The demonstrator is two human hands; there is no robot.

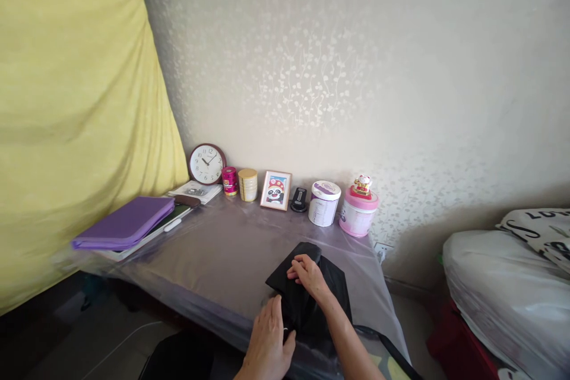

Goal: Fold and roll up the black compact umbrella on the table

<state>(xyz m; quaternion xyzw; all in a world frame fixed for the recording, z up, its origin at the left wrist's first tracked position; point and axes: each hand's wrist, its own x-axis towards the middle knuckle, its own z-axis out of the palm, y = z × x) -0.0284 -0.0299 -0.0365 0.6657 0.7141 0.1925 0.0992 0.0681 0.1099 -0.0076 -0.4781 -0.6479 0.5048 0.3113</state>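
A piece of black fabric (329, 285) with a smooth, slightly shiny surface lies bunched and folded at the near right of the table. It may be a bag, but its kind is unclear. My left hand (267, 338) is at its near left edge, thumb apart from the fingers, with the fabric's edge between them. On top, my right hand (309, 276) has bent fingers closed on a fold; the fingertips are partly hidden. A black strap (392, 347) trails from the fabric toward the lower right.
Along the wall stand a clock (207, 164), a pink tin (230, 181), a yellow-lidded jar (248, 184), a panda picture frame (276, 190), a black device (299, 199), a white canister (324, 204) and a pink tub (358, 217) with a cat figurine (361, 186). A purple folder (127, 222) lies left.
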